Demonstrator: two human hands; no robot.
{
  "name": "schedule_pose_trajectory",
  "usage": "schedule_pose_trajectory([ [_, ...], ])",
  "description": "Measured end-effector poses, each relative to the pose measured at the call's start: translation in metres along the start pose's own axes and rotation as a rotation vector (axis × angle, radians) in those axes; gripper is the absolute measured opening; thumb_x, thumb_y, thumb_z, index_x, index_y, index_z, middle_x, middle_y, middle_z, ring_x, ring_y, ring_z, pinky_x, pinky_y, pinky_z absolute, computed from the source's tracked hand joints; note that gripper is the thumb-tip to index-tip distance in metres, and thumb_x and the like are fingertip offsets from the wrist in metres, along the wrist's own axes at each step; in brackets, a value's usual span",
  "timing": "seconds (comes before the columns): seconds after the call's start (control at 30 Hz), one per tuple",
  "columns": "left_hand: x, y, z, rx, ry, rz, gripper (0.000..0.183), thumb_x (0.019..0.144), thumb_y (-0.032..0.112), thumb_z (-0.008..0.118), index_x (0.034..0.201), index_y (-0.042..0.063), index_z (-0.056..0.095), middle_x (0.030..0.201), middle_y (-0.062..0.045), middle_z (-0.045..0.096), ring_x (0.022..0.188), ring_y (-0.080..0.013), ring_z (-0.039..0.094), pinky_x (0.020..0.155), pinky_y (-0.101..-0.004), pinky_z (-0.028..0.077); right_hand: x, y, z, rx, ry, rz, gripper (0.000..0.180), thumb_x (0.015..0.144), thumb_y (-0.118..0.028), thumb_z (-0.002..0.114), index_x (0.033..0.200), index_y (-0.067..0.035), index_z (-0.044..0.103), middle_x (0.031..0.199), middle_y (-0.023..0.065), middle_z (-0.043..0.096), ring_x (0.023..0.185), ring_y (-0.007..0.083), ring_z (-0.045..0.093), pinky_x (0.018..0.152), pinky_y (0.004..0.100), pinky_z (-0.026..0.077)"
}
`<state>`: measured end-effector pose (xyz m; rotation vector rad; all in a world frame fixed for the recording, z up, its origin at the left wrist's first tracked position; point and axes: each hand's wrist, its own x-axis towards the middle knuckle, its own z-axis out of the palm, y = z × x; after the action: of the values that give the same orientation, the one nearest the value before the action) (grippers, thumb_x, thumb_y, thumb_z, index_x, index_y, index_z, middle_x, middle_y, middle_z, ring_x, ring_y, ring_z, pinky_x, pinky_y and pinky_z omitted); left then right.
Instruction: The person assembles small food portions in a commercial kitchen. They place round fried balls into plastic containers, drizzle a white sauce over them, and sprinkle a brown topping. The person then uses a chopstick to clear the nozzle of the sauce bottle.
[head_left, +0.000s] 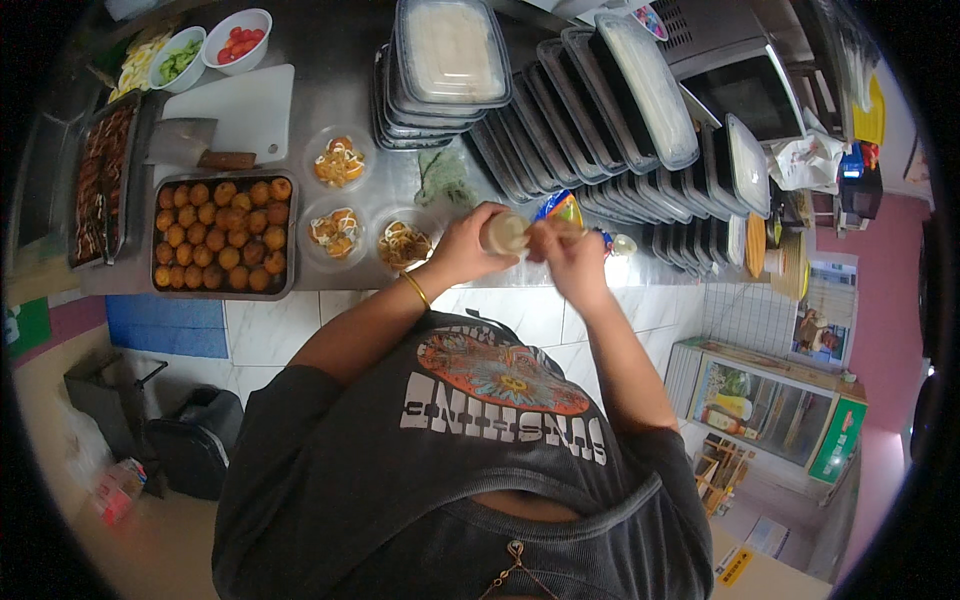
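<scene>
My left hand, with a gold bangle on its wrist, holds a small round clear container with pale contents. My right hand is beside the container, its fingers bent and blurred by motion. Something pale shows at those fingers, too blurred to name. Just left of my left hand, a clear round bowl holds topped food. Two more clear bowls, an upper one and a lower one, hold browned balls with white sauce and flakes. A colourful packet lies behind my right hand.
A tray of fried balls and a cleaver on a white cutting board are left. Stacked lidded containers and leaning black ones stand behind. A green cloth lies between bowls and stacks.
</scene>
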<state>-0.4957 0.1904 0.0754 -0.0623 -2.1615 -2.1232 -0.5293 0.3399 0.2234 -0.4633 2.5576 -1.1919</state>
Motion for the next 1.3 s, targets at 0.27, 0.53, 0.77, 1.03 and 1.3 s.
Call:
schedule_pose_trajectory([
  [0.27,0.001,-0.005,-0.001,-0.047,0.002,0.019,0.071,0.066,0.022,0.092,0.125,0.006,0.057,0.118,-0.012,0.068,0.11,-0.0242,0.066,0.096,-0.0371,0.051,0.012,0.016,-0.003,0.151,0.032,-0.043,0.021,0.101,-0.009,0.059,0.095,0.007,0.07,0.079,0.012,0.072,0.068,0.0156,0.069,0.062,0.029,0.056],
  [0.53,-0.001,0.006,-0.006,-0.053,-0.034,0.011,0.07,0.068,0.022,0.091,0.127,0.007,0.056,0.121,-0.013,0.066,0.113,-0.0249,0.065,0.098,-0.0382,0.051,-0.006,0.022,-0.021,0.46,0.229,0.086,0.027,0.105,-0.014,0.053,0.095,0.007,0.066,0.081,0.014,0.07,0.063,0.0193,0.067,0.058,0.0307,0.057],
  [0.77,-0.004,-0.005,-0.001,-0.06,0.0,0.06,0.073,0.07,0.022,0.091,0.131,0.006,0.055,0.123,-0.013,0.067,0.114,-0.0246,0.066,0.098,-0.0372,0.051,-0.028,0.057,-0.007,0.933,0.456,0.374,0.028,0.105,-0.02,0.051,0.098,0.004,0.063,0.078,0.0163,0.068,0.063,0.0255,0.067,0.059,0.0361,0.057],
  [1.03,-0.005,-0.006,-0.001,-0.049,-0.007,0.062,0.075,0.069,0.023,0.092,0.132,0.006,0.054,0.123,-0.014,0.067,0.115,-0.025,0.066,0.098,-0.0374,0.051,-0.024,0.078,-0.024,0.956,0.363,0.455,0.028,0.104,-0.023,0.052,0.096,0.002,0.062,0.074,0.0143,0.066,0.058,0.0233,0.06,0.057,0.0333,0.05],
  [1.3,-0.005,-0.006,-0.002,-0.03,-0.028,0.04,0.077,0.068,0.024,0.092,0.132,0.005,0.054,0.122,-0.015,0.067,0.114,-0.0266,0.066,0.098,-0.038,0.051,-0.017,0.084,-0.033,0.937,0.259,0.506,0.028,0.104,-0.025,0.051,0.095,-0.001,0.062,0.073,0.0133,0.065,0.059,0.022,0.058,0.058,0.034,0.049],
])
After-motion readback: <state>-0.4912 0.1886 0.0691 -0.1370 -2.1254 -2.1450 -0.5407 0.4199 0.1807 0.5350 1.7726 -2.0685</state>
